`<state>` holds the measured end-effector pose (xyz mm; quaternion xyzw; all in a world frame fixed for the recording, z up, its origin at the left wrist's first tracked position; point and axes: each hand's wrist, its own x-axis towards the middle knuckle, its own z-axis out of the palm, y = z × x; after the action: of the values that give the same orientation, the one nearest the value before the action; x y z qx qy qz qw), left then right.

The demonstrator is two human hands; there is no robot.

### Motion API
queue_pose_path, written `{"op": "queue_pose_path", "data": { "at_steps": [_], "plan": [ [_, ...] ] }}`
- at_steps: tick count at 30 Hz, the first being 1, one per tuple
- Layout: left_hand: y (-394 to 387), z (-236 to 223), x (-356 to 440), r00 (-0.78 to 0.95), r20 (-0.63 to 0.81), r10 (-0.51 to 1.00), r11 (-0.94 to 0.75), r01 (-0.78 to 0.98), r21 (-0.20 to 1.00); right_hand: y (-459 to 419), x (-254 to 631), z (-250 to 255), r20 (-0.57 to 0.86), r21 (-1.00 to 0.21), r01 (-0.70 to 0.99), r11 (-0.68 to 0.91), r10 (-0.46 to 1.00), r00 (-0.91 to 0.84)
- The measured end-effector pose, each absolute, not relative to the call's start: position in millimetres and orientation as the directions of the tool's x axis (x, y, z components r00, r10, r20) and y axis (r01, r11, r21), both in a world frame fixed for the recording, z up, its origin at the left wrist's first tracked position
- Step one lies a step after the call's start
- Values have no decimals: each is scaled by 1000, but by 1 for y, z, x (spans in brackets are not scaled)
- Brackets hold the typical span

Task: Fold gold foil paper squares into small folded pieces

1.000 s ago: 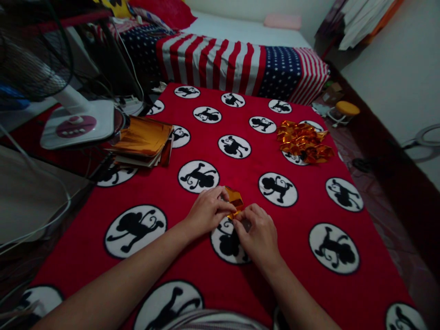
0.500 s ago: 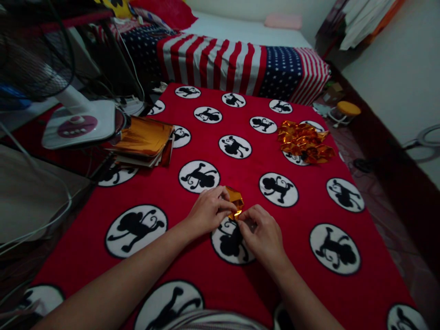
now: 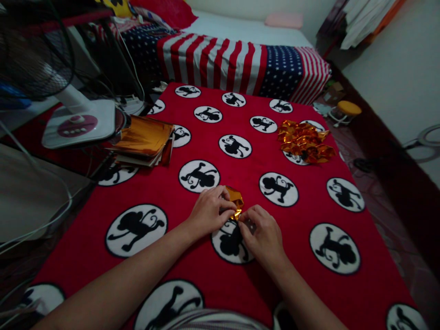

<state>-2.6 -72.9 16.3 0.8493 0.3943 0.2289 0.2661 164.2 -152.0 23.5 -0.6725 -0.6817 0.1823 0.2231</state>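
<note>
- Gold foil piece (image 3: 235, 197): the landmark here, lying on the cloth-covered tabletop (image 3: 237, 171) between the two hands; its near edge is partly masked by fingers.
- Left hand (image 3: 209, 210): at the left side of the foil piece, thumb and forefinger pinched on it. Were this pinch to slacken, the piece could swivel or slide.
- Right hand (image 3: 264, 229): at the near right corner of the foil piece, thumb and forefinger drawn close; from where I stand, I cannot tell whether they grip the edge or merely touch it. An uneven pull could tear the foil or skew a crease.
- Surface beneath the foil piece: apparently soft, so pressure might sink in and leave a crease blunt.
- Stack of gold sheets (image 3: 144, 137): beyond the foil piece, leftward, beside the fan (image 3: 84, 121). A draught, were the fan running, could lift the top sheet.
- Heap of shaped foil (image 3: 304, 142): beyond the foil piece, rightward, near the edge; a jolt could tip one onto the floor (image 3: 374, 199).
</note>
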Motion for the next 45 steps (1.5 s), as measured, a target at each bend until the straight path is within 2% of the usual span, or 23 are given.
{"op": "queue_pose_path", "data": {
  "at_steps": [5, 11, 14, 18, 27, 31, 34, 37, 38, 41, 45],
  "plan": [
    [-72, 16, -3, 583, 163, 796, -540, 561, 628, -152, 171, 21, 91, -529, 841, 110, 993, -73],
    [-72, 15, -2, 581, 147, 800, -531, 574, 623, -147, 187, 17, 190, -464, 785, 411, 912, -364],
    [-72, 16, -2, 583, 144, 800, -531, 575, 622, -143, 192, 13, 196, -412, 768, 490, 871, -451],
    [-71, 15, -3, 587, 144, 797, -535, 573, 621, -142, 194, 10, 211, -386, 752, 535, 844, -492],
    [-71, 14, -3, 589, 150, 794, -535, 559, 633, -149, 189, 14, 261, -405, 746, 529, 849, -460],
    [-72, 15, -3, 586, 153, 795, -536, 563, 629, -150, 190, 13, 267, -455, 705, 544, 839, -474],
    [-72, 15, -3, 588, 156, 794, -542, 567, 621, -149, 190, 12, 248, -571, 683, 455, 889, -386],
    [-71, 15, -2, 593, 151, 791, -543, 567, 619, -139, 185, 14, 164, -685, 703, 192, 981, -107],
    [-71, 15, -2, 593, 150, 791, -542, 566, 621, -133, 183, 15, 128, -697, 708, 110, 991, -28],
    [-70, 14, -2, 593, 155, 790, -542, 556, 630, -113, 178, 17, -38, -686, 725, -67, 998, 57],
    [-73, 13, -4, 598, 173, 782, -551, 535, 640, -100, 176, 17, -154, -673, 718, -176, 983, 98]
  ]
}}
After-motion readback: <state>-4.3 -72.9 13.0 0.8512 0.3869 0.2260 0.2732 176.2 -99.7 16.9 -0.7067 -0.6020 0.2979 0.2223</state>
